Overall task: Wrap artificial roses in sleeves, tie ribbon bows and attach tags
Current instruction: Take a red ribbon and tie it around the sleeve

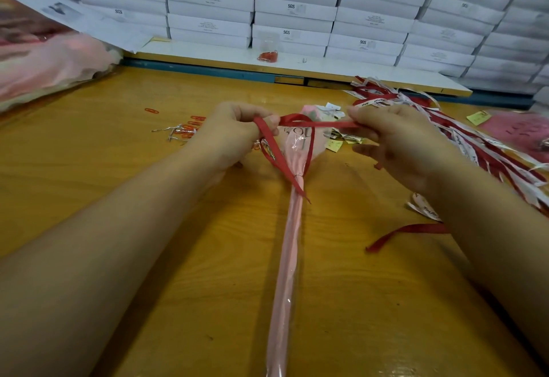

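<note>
Works at a yellow wooden table point(148, 228) with a sleeved rose point(289, 257) lying flat on it, stem end toward the camera, bloom end away between the hands. Pinches one run of the red ribbon point(323, 124) with the left hand point(234, 136), fingers curled round it, and grips the other run between thumb and fingertips of the right hand point(398, 144), lower fingers loosely spread. Holds both runs raised and crossed above the printed part of the sleeve, with the ribbon looped round the sleeve's narrow neck and one tail end trailing just below. Has to the right a heap of red and white ribbons point(475, 144) and a loose red ribbon strip point(407, 231); beyond the hands, small paper tags point(332, 109); to the left, red paper clips point(193, 125). Faces stacked white boxes point(297, 5) at the back
</note>
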`<state>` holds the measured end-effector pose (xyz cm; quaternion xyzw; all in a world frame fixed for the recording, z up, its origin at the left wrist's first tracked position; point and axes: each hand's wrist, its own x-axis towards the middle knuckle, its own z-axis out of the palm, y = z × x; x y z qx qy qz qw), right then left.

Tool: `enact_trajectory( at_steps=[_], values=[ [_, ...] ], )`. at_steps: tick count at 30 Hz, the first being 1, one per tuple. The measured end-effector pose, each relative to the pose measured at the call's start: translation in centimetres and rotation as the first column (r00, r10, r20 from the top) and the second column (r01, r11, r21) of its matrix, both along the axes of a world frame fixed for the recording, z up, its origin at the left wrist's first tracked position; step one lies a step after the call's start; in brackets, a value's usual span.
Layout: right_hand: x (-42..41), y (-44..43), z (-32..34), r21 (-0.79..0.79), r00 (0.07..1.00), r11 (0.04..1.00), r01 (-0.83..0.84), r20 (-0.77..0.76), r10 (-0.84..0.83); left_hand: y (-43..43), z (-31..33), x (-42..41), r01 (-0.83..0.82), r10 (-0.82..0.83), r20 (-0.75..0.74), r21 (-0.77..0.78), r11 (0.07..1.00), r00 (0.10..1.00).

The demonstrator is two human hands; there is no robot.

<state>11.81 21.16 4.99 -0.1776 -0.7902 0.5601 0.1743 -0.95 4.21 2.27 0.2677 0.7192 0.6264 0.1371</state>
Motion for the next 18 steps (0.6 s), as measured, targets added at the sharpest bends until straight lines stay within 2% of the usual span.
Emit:
enact_trajectory(
  at_steps=[2, 3, 5, 8, 10, 13, 15, 18],
  values=[
    [0.1, 0.5, -0.1, 0.302, 0.965, 0.951, 0.062, 0.225, -0.134, 0.0, 0.1, 0.0, 0.009, -0.009, -0.007, -0.013, 1.000, 1.000],
    [0.0, 0.4, -0.3, 0.423, 0.948, 0.903, 0.071, 0.253, -0.193, 0.1, 0.2, 0.1, 0.017, -0.018, -0.016, -0.015, 1.000, 1.000],
    [-0.4, -0.4, -0.7, 0.525, 0.972, 0.844, 0.105, 0.126, -0.199, 0.2, 0.3, 0.3, 0.028, -0.028, -0.029, -0.013, 1.000, 0.999],
    [-0.9, -2.3, -0.5, 0.465, 0.994, 0.881, 0.092, -0.087, -0.058, 0.4, 0.5, 0.6, 0.047, -0.048, -0.050, -0.008, 0.999, 0.998],
    [-1.2, -3.1, -0.7, 0.535, 0.995, 0.843, 0.057, -0.103, -0.002, 0.5, 0.7, 1.0, 0.078, -0.078, -0.062, -0.004, 0.997, 0.995],
    [-1.7, -3.9, -1.0, 0.632, 0.996, 0.771, 0.085, -0.085, -0.040, 0.5, 0.8, 1.3, 0.121, -0.120, -0.082, -0.004, 0.993, 0.989],
    [-1.9, -4.0, -1.2, 0.554, 0.999, 0.832, 0.039, -0.052, -0.012, 0.5, 0.8, 1.3, 0.143, -0.143, -0.090, -0.005, 0.990, 0.986],
    [-1.8, -4.0, -1.3, 0.316, 0.997, 0.948, -0.046, -0.050, 0.065, 0.4, 0.8, 1.1, 0.162, -0.161, -0.094, -0.001, 0.987, 0.982]
  ],
)
